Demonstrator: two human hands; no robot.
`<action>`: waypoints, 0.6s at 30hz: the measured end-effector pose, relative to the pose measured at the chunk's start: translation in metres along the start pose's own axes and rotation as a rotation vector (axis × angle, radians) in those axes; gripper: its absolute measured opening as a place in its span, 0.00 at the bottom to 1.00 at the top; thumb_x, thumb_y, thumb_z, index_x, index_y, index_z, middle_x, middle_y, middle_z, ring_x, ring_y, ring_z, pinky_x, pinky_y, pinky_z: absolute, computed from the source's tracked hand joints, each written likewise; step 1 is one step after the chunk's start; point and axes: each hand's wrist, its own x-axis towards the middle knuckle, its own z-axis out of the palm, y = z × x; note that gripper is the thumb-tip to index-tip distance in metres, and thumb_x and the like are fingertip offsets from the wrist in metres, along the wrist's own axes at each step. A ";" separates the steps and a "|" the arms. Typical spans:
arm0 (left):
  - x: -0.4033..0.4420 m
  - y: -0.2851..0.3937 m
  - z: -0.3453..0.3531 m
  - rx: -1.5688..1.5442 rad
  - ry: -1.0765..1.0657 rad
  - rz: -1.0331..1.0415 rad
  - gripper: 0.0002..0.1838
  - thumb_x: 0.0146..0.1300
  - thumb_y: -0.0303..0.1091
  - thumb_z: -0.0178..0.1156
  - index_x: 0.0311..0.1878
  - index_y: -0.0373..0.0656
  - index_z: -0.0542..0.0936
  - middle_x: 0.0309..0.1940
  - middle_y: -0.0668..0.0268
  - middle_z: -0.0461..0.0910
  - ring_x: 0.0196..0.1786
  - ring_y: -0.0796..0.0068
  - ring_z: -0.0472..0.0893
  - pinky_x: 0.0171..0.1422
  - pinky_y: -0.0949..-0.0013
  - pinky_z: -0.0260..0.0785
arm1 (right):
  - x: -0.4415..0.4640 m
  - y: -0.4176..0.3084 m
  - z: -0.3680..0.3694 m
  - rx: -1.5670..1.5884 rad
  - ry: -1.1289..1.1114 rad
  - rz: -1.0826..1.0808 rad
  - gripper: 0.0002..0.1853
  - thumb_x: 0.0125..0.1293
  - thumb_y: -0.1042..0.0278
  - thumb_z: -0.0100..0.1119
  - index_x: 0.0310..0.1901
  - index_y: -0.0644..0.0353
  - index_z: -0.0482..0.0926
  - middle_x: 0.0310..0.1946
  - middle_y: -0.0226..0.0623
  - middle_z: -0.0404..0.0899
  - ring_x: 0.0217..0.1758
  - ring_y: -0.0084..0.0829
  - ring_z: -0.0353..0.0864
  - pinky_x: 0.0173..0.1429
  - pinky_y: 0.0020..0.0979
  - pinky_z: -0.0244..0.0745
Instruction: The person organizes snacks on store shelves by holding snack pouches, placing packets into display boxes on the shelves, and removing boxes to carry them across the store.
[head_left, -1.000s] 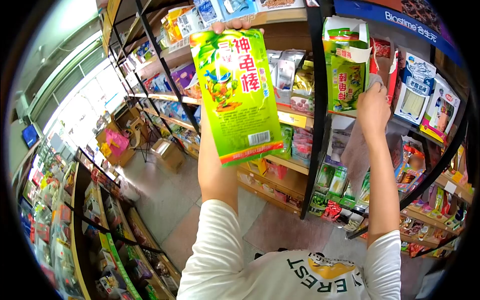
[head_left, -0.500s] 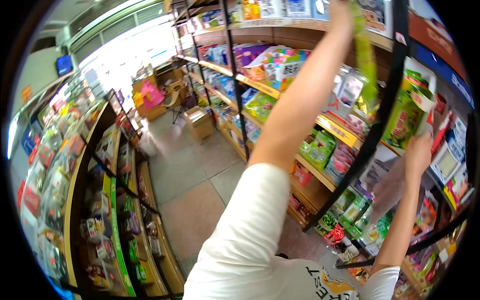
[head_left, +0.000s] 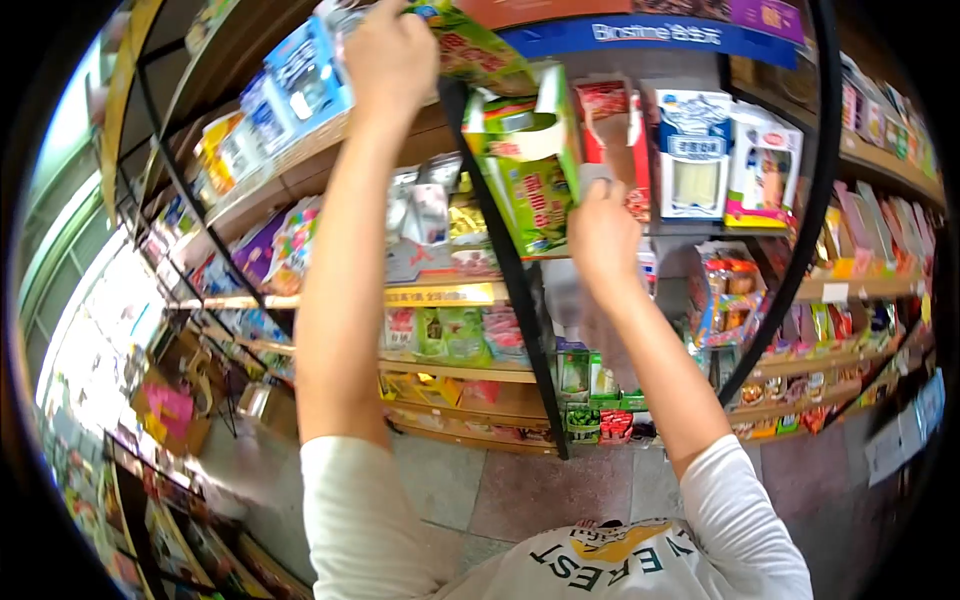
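Observation:
My left hand [head_left: 393, 62] is raised at the upper left, its fingers closed on a green snack packet [head_left: 478, 52] that tilts down to the right. Just below that packet, a green open-fronted display box [head_left: 530, 165] stands on the shelf with green packets inside. Close by the box's right side, my right hand [head_left: 607, 235] is closed on a greyish cloth [head_left: 570, 295]. The cloth hangs blurred below the fingers, and a bit of it shows above them. Whether this hand touches the box, I cannot tell.
A red box [head_left: 612, 125], a blue-and-white pack [head_left: 694, 150] and a white-and-pink pack [head_left: 763, 165] stand right of the green box. Black shelf posts [head_left: 515, 285] rise on both sides. Lower shelves hold bagged snacks [head_left: 450, 335]. A carton [head_left: 268, 408] sits on the tiled floor.
My view has turned right, so the green display box is now near the middle. The green packet in my left hand has come over to just above the box. My right hand stays beside it.

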 end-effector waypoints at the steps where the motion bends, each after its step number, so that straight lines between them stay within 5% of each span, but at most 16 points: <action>1: 0.008 0.004 -0.002 0.056 -0.043 0.064 0.16 0.55 0.38 0.43 0.38 0.41 0.78 0.30 0.50 0.78 0.36 0.54 0.78 0.43 0.60 0.67 | 0.000 0.002 0.000 -0.016 0.005 0.019 0.10 0.53 0.69 0.51 0.35 0.65 0.66 0.34 0.49 0.70 0.26 0.46 0.78 0.28 0.42 0.75; 4: 0.028 0.025 -0.013 -0.012 -0.342 -0.037 0.16 0.56 0.40 0.43 0.34 0.38 0.76 0.25 0.52 0.76 0.31 0.60 0.77 0.39 0.64 0.66 | 0.004 0.007 -0.002 0.028 0.004 0.013 0.10 0.52 0.71 0.53 0.34 0.65 0.66 0.34 0.49 0.69 0.27 0.46 0.78 0.28 0.41 0.75; 5: 0.033 0.028 -0.024 -0.066 -0.455 -0.105 0.15 0.58 0.37 0.43 0.33 0.37 0.75 0.20 0.61 0.74 0.26 0.72 0.72 0.34 0.69 0.63 | 0.005 0.002 -0.004 0.022 0.005 0.011 0.10 0.52 0.72 0.53 0.34 0.66 0.66 0.34 0.48 0.69 0.27 0.46 0.78 0.28 0.40 0.76; 8: 0.028 0.049 -0.030 -0.330 -0.573 -0.212 0.12 0.60 0.33 0.42 0.34 0.37 0.74 0.20 0.71 0.69 0.25 0.82 0.64 0.30 0.74 0.58 | 0.007 0.004 0.001 0.014 0.006 0.032 0.10 0.52 0.72 0.53 0.33 0.66 0.66 0.35 0.48 0.69 0.27 0.46 0.78 0.29 0.40 0.76; 9: 0.027 0.055 -0.034 -0.266 -0.536 -0.139 0.14 0.56 0.33 0.42 0.34 0.34 0.74 0.24 0.54 0.76 0.31 0.65 0.76 0.38 0.66 0.65 | 0.007 0.004 0.001 0.015 -0.004 0.035 0.10 0.52 0.72 0.53 0.34 0.66 0.66 0.35 0.49 0.69 0.27 0.46 0.78 0.29 0.40 0.76; 18: 0.032 0.054 -0.044 -0.288 -0.459 -0.097 0.14 0.57 0.35 0.43 0.36 0.35 0.74 0.26 0.52 0.77 0.33 0.60 0.76 0.40 0.64 0.66 | 0.010 0.004 -0.004 0.043 -0.025 0.036 0.10 0.51 0.72 0.54 0.33 0.65 0.66 0.35 0.49 0.69 0.25 0.46 0.78 0.27 0.40 0.75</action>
